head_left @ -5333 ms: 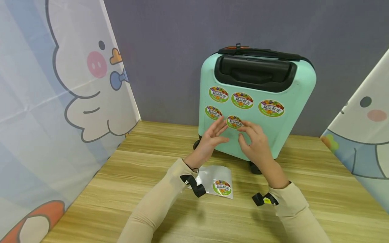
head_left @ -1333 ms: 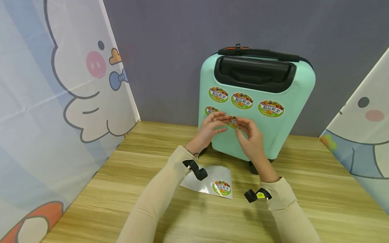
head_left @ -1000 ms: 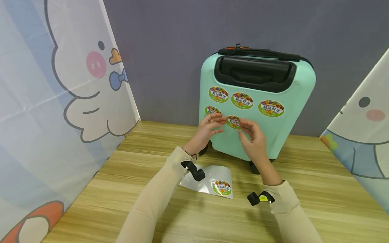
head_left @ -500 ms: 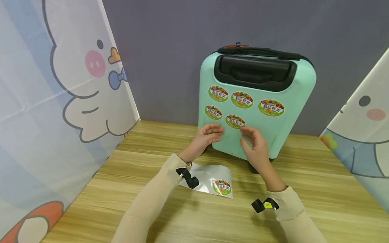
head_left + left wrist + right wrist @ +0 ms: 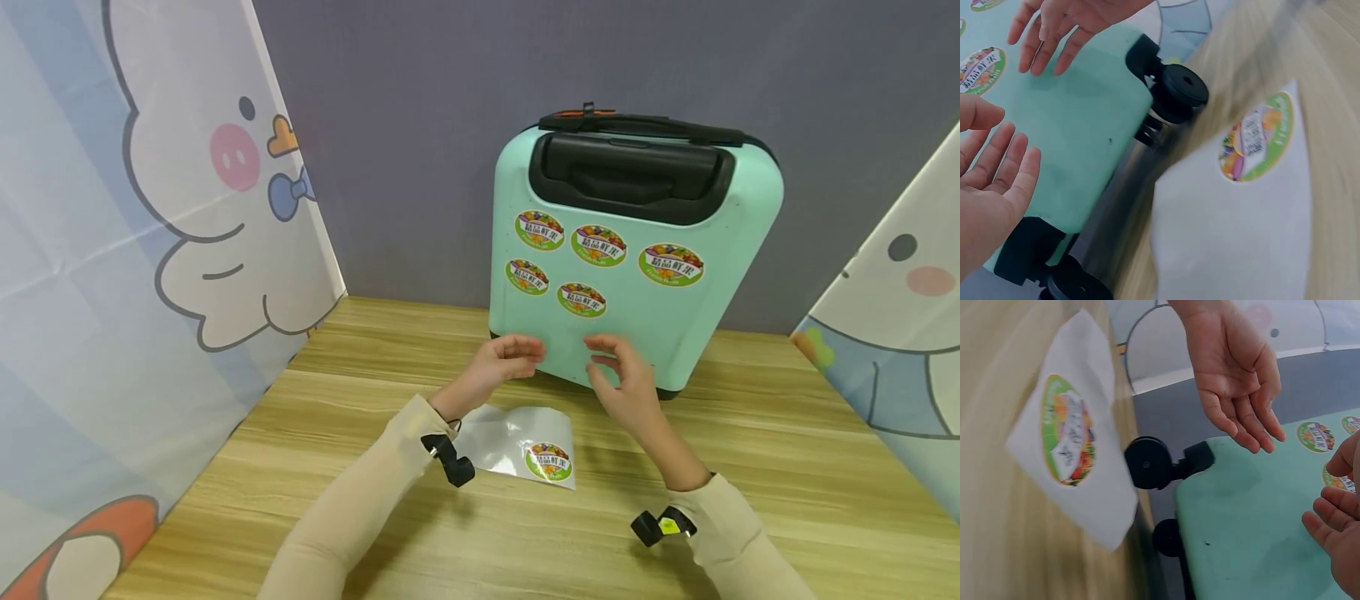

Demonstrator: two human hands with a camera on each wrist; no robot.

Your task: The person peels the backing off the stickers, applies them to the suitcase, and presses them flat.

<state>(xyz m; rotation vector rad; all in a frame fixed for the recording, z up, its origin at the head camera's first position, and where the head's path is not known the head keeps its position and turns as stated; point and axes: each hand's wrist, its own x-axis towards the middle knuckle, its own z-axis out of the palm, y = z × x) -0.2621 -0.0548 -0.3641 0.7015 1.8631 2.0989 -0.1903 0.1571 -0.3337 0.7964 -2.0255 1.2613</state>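
A mint-green suitcase (image 5: 630, 333) stands upright against the grey backdrop. Several oval fruit stickers are stuck on its front, three in the upper row and two below; the lower middle sticker (image 5: 581, 300) lies flat. My left hand (image 5: 498, 367) hovers before the suitcase's lower left, fingers relaxed and holding nothing. Opposite it, my right hand (image 5: 624, 379) is in the air with loosely bent fingers, also holding nothing. A white backing sheet (image 5: 495, 446) on the table bears one fruit sticker (image 5: 548, 462); my left wrist partly covers the sheet's left side.
The wood-grain table (image 5: 337, 467) runs under everything. Cartoon-printed cloth panels (image 5: 210, 233) flank it on both sides. Black wheels (image 5: 1179, 94) stick out from the suitcase's bottom. A black handle recess (image 5: 630, 179) sits near its top.
Earlier, both hands touched the lower middle sticker on the suitcase. They have let go and moved down and back toward me; the sticker stays in place. The backing sheet has hardly moved.
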